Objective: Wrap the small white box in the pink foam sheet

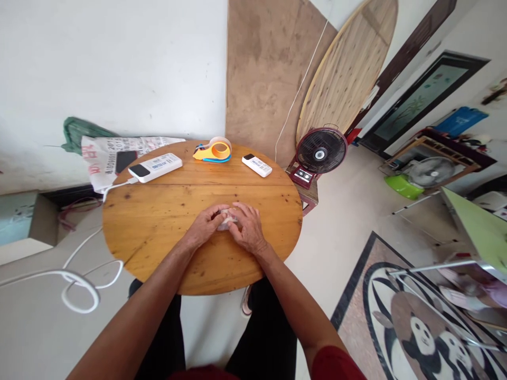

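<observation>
The only container in view is the white printed sack [114, 153] at about ten o'clock from the hands; it lies half on the round wooden table [158, 221] and half off its edge, and what is inside cannot be seen. A dark phone [125, 160] rests on top of it.

Both hands meet near the middle of the table, a little toward its near edge. The left hand [206, 226] comes in from seven o'clock, palm down, fingers curled. The right hand [249, 228] comes in from five o'clock in the same way. Between them is a small pale object [228, 217], pinched by the fingertips of both hands; most of it is covered, so I cannot tell what it is.

At eleven o'clock from the hands lies a white power bank [156, 167] with a white cable [79, 274] running off the table. At twelve o'clock stands an orange tape dispenser [214, 151]. At one o'clock lies a white remote control [257, 165]. Further at two o'clock, beside the table, stands a dark fan [320, 153].
</observation>
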A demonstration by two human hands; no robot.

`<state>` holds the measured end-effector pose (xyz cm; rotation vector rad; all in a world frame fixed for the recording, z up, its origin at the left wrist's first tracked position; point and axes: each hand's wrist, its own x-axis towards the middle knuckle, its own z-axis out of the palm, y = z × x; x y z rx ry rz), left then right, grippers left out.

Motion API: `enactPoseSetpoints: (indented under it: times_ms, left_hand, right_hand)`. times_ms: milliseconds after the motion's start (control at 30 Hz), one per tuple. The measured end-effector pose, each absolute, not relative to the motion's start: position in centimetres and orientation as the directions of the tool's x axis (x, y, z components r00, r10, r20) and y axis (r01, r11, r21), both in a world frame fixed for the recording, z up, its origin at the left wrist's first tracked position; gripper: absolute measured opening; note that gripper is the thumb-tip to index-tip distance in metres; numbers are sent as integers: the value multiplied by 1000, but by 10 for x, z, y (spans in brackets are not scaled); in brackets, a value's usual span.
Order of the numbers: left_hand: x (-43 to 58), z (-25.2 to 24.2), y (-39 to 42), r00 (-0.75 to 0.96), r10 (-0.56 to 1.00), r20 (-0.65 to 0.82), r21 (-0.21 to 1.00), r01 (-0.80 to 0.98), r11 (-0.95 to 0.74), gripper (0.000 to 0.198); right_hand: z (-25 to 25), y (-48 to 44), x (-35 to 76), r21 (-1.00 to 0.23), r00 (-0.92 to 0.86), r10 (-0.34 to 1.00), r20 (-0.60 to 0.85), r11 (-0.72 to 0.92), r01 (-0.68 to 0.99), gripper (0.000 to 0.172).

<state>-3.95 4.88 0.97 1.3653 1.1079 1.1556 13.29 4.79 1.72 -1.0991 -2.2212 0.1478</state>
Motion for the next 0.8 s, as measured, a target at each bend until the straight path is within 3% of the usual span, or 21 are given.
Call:
enactPoseSetpoints:
  times_ms: [167, 500, 667, 800]
  left_hand:
    - [-38, 5, 48, 108, 992, 58, 998, 17, -60, 64]
    - [-41, -3, 52, -116, 992, 56, 990, -120, -70, 72]
    - [-46, -6, 55, -237, 970, 47, 993, -92, -71, 62]
    - [-44, -2, 52, -220, 975, 41, 994, -93, -62, 56]
  right_hand:
    - [15, 47, 134, -432, -360, 748, 558, 632, 643, 46]
    - [15, 48, 139, -498, -264, 751, 605, 616, 610, 37]
    - [12, 49, 140, -517, -249, 769, 588, 594, 616, 35]
    - [14, 48, 140, -526, -246, 778, 577, 586, 617, 31]
